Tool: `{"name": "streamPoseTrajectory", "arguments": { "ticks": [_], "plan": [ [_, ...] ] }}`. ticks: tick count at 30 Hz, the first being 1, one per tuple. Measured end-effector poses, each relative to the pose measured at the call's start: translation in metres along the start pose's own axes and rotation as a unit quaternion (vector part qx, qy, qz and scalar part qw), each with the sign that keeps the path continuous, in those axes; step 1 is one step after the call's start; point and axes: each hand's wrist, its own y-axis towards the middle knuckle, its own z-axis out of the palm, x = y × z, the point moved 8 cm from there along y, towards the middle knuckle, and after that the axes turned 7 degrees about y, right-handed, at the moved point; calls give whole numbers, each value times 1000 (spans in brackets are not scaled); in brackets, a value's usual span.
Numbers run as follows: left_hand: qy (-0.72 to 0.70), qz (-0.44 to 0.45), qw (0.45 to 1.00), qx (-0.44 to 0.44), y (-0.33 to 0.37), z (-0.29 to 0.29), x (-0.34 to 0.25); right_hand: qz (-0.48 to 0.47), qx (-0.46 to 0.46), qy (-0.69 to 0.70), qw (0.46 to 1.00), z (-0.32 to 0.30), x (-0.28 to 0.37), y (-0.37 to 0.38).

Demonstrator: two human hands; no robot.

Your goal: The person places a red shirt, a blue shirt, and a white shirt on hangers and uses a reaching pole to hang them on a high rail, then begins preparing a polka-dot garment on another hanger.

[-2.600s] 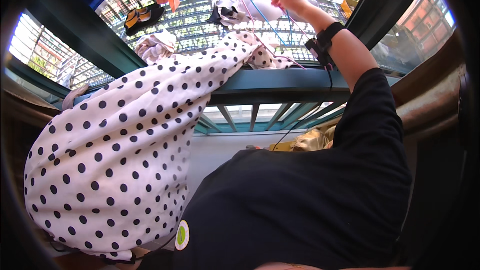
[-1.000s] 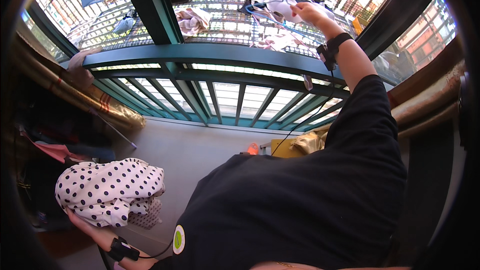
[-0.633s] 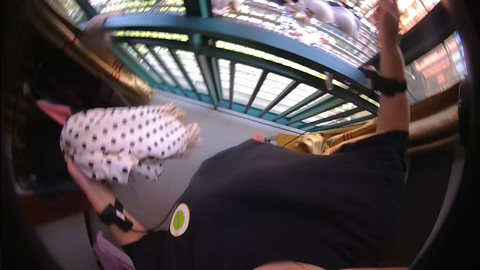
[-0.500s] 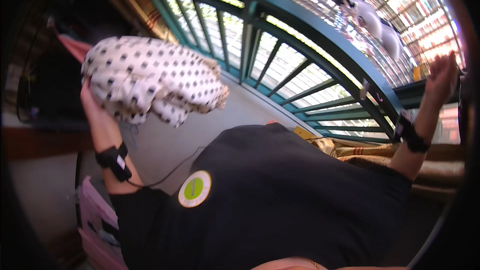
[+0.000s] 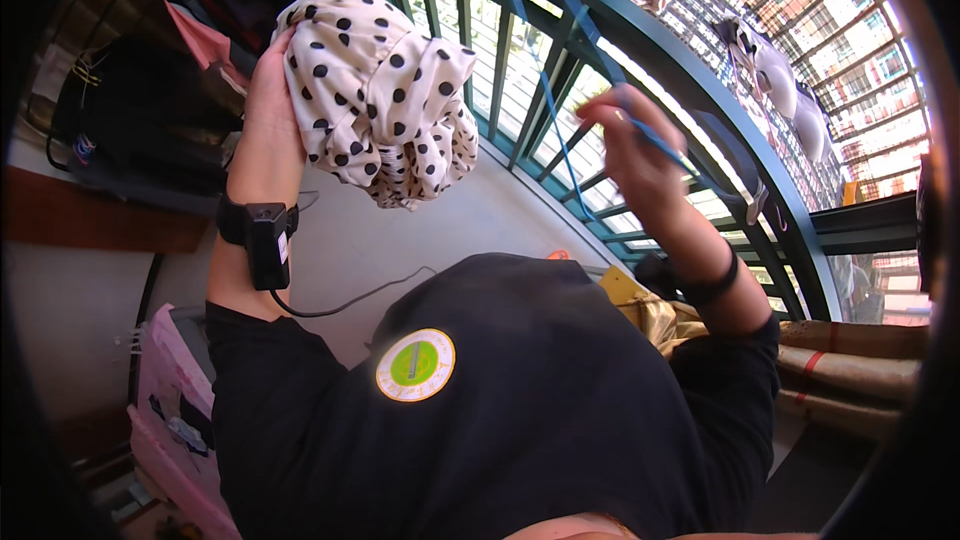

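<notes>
My left hand (image 5: 268, 90) is raised at the upper left and holds up a bunched white garment (image 5: 385, 90) with black polka dots. Its fingers are mostly hidden behind the cloth, which hangs toward the middle in gathered folds. To the right, my right hand (image 5: 645, 170) is closed around a thin blue clothes hanger (image 5: 656, 140). Motion smears the hanger; its bars stretch up and to the left, and its hook end lies by the railing. A gap separates the hanger from the garment.
A curved green railing (image 5: 690, 105) runs ahead and to the right. Beyond it, light-coloured laundry (image 5: 775, 85) hangs before a window grille. Dark items (image 5: 140, 130) are piled at the left, pink cloth (image 5: 165, 440) sits lower left, and a gold curtain (image 5: 850, 360) hangs right.
My right hand has come inward from the far right, now with a blue hanger in it. My left hand has lifted the polka-dot garment up and to the right.
</notes>
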Motion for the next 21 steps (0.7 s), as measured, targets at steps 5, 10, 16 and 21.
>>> {"name": "streamPoseTrajectory", "arguments": {
  "ticks": [5,10,16,21],
  "plan": [
    [22,3,999,24,-38,17,-4,-179,70,-136,972,108,-10,45],
    [4,22,999,25,-52,-23,-10,2,154,-85,984,138,-27,96],
    [62,-42,993,96,-61,-82,13,205,234,124,942,140,4,108],
    [136,37,990,17,-82,-93,4,262,177,213,924,161,25,101]
  ]
}}
